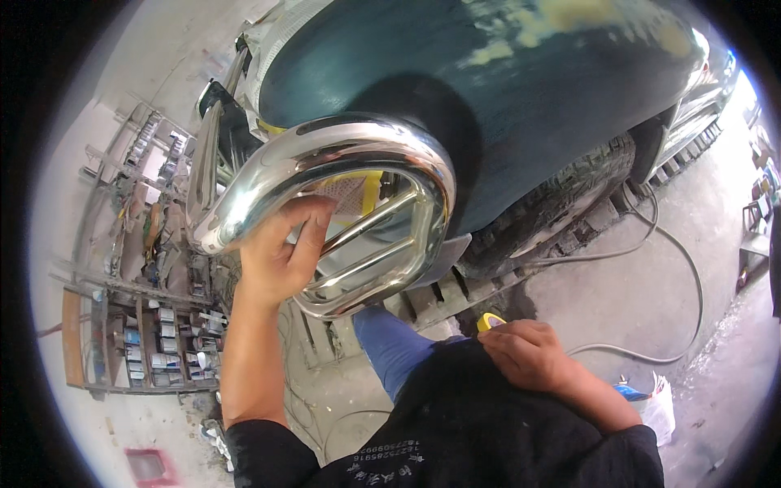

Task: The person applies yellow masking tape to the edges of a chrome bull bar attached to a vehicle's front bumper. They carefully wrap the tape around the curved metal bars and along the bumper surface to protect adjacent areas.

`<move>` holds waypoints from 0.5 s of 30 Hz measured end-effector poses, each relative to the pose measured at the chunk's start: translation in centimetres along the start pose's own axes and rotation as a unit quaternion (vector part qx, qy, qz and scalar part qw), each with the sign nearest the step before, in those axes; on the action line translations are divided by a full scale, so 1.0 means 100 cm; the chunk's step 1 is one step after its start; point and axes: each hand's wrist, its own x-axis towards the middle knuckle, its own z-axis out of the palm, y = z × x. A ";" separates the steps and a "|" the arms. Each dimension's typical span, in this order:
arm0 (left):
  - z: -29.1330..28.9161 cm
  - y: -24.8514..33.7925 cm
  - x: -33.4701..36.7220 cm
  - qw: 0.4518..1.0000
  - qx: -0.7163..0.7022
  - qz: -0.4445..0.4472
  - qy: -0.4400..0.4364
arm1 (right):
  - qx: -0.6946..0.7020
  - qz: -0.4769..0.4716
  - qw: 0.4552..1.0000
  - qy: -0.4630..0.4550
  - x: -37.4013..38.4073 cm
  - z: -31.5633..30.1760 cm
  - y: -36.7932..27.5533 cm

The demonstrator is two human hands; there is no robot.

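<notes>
Shelves [73, 337] hold cans [166, 342]; right hand [527, 355] grips yellow tape [490, 322].

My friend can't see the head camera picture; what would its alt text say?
A person's left hand has its grip on a curved chrome bar beside a vehicle's dark panel with pale patches, while the right hand holds what looks like a yellow tape roll. A tire shows below the panel.

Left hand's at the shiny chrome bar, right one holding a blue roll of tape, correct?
Not quite: the head view shows the roll of tape in the right hand is yellow, not blue. The left hand is at the chrome bar.
</notes>
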 end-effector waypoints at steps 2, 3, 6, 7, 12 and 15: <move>0.002 0.001 0.003 0.998 0.035 0.049 0.011 | -0.004 0.000 1.000 -0.009 0.000 0.000 -0.002; 0.002 0.002 0.006 0.996 0.054 0.072 0.012 | -0.009 0.003 1.000 -0.012 0.000 0.000 -0.001; -0.005 0.002 0.007 0.997 0.039 0.062 -0.019 | -0.010 0.015 1.000 -0.011 -0.002 0.001 0.000; -0.005 0.003 0.007 0.998 0.020 0.056 -0.022 | -0.009 0.021 1.000 -0.009 -0.002 0.002 0.000; -0.007 0.017 0.029 0.989 -0.026 0.062 -0.131 | -0.021 0.029 0.999 0.018 -0.006 0.006 0.008; -0.003 0.025 0.047 0.980 -0.017 0.015 -0.198 | -0.015 0.029 0.999 0.000 -0.005 0.007 0.010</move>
